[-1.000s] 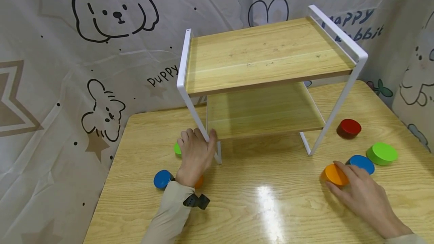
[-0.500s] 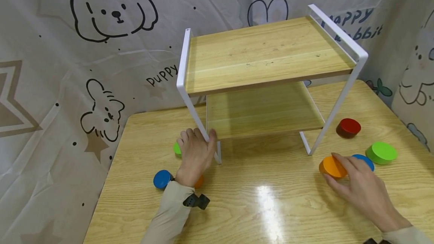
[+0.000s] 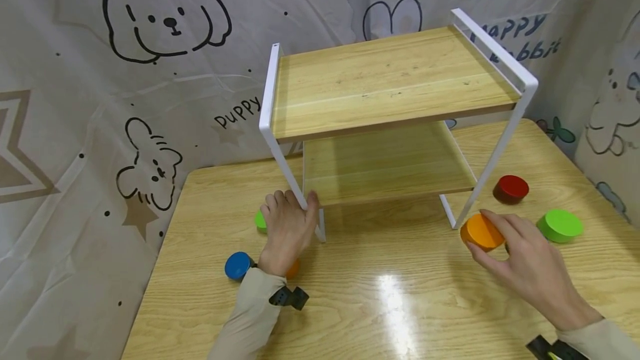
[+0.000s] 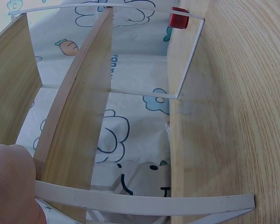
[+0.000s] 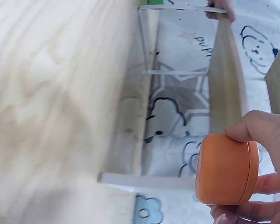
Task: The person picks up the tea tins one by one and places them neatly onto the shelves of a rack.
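Note:
A two-tier shelf (image 3: 395,85) with wooden boards and a white metal frame stands on the table. My left hand (image 3: 287,229) grips its front left leg at the lower board, thumb on the inner side. My right hand (image 3: 530,268) pinches a short orange cylinder (image 3: 482,232) between thumb and fingers, beside the foot of the front right leg. In the right wrist view this orange cylinder (image 5: 224,170) is tilted on its side and shows a seam near one end. The lower board (image 3: 390,165) and the upper board carry nothing.
A red cylinder (image 3: 511,189) and a green cylinder (image 3: 560,225) lie right of the shelf. On the left are a blue cylinder (image 3: 238,265), a green one (image 3: 261,221) and an orange one (image 3: 293,268), the last two partly hidden by my left hand. A printed cloth (image 3: 200,88) hangs behind.
My right hand has lifted the orange cylinder and carried it up and left toward the shelf's right leg. It now covers the blue cylinder on the right. The left hand has stayed put.

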Demonstrator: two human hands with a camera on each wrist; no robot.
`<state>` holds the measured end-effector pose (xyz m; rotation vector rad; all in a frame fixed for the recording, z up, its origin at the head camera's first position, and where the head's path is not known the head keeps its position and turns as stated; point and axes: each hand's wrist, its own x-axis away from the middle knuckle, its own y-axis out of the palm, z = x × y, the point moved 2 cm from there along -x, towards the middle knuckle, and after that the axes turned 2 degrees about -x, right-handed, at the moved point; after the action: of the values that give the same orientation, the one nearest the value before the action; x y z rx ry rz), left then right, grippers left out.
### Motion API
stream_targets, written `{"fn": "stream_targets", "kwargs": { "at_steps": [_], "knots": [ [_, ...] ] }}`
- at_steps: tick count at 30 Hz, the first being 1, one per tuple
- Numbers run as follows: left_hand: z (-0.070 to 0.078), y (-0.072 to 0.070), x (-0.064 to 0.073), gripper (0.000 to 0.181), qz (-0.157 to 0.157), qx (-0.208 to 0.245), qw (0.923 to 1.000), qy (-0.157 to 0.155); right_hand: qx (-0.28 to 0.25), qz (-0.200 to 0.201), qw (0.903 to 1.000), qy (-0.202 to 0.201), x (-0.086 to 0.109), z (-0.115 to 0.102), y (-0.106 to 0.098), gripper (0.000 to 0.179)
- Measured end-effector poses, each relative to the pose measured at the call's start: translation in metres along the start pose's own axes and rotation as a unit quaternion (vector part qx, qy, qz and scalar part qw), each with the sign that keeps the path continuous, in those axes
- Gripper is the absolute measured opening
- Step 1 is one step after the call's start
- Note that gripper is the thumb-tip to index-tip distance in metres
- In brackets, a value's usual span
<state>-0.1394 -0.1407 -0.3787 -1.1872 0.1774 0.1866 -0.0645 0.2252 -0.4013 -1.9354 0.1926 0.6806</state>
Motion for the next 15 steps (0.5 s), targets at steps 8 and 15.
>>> {"fn": "stream_targets", "kwargs": {
  "at_steps": [8, 15],
  "knots": [
    [0.0, 0.0, 0.0, 0.053, 0.005, -0.002, 1.0, 0.007, -0.01, 0.035, 0.9983, -0.045, -0.026, -0.017, -0.012, 0.061],
    [0.0, 0.0, 0.0, 0.053, -0.005, 0.001, 1.0, 0.005, -0.016, 0.039, 0.9963, -0.075, -0.046, -0.028, -0.021, 0.063]
  ]
}}
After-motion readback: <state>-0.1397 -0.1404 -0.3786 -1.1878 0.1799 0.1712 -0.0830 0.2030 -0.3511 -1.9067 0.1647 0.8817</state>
